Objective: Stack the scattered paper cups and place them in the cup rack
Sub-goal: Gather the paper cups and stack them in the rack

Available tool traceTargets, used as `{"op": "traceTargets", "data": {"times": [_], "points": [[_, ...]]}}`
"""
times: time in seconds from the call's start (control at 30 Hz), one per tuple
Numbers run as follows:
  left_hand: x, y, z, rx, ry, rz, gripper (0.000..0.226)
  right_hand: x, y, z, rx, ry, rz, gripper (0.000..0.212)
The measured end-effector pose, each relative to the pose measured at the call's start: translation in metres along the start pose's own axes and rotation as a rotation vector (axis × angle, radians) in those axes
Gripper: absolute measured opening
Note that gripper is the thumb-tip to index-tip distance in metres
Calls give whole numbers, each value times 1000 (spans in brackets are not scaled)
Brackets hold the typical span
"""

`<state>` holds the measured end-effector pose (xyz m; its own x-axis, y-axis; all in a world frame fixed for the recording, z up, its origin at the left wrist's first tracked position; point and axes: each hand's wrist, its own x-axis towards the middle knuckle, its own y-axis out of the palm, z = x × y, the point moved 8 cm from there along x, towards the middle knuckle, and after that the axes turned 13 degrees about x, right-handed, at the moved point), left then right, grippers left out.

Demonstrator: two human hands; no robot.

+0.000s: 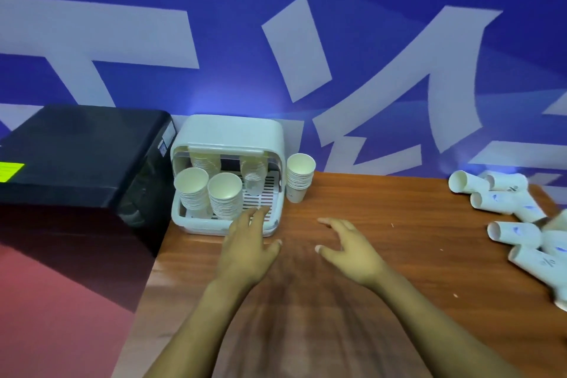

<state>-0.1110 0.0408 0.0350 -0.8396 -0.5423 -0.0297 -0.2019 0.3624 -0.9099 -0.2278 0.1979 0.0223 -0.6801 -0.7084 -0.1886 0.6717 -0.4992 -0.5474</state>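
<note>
Both hands hovered over the wooden table (pixel 383 211) with fingers spread, grasping nothing. The left hand (pixel 245 242) reached to the front edge of the white cup rack (pixel 227 135), which held four stacks of paper cups (pixel 225 196). Another stack (pixel 299 176) stood on the table just right of the rack. Loose cups (pixel 503 202) lay on their sides at the far right, well apart from the right hand (pixel 352 248).
</note>
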Motion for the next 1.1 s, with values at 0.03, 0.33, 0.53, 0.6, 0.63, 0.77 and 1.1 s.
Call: {"op": "traceTargets", "data": {"times": [0.03, 0.33, 0.53, 0.6, 0.63, 0.77, 1.1], "points": [[-4, 3, -13, -6, 7, 0, 65, -7, -9, -7, -5, 1, 7, 52], [-46, 88, -158, 7, 6, 100, 62, -93, -123, -121, 37, 92, 33, 43], [-76, 153, -246, 29, 46, 163, 62, -146, -203, -204, 73, 134, -18, 42], [-84, 170, -264, 27, 60, 188, 62, -157, -217, -223, 84, 156, -15, 43], [-85, 177, -272, 34, 70, 199, 63, -161, -224, -230, 92, 164, -16, 44], [-75, 200, -302, 40, 102, 241, 64, -170, -251, -254, 118, 208, -60, 46], [-61, 266, -409, 96, 279, 339, 67, -197, -348, -323, 97, 243, -207, 44]]}}
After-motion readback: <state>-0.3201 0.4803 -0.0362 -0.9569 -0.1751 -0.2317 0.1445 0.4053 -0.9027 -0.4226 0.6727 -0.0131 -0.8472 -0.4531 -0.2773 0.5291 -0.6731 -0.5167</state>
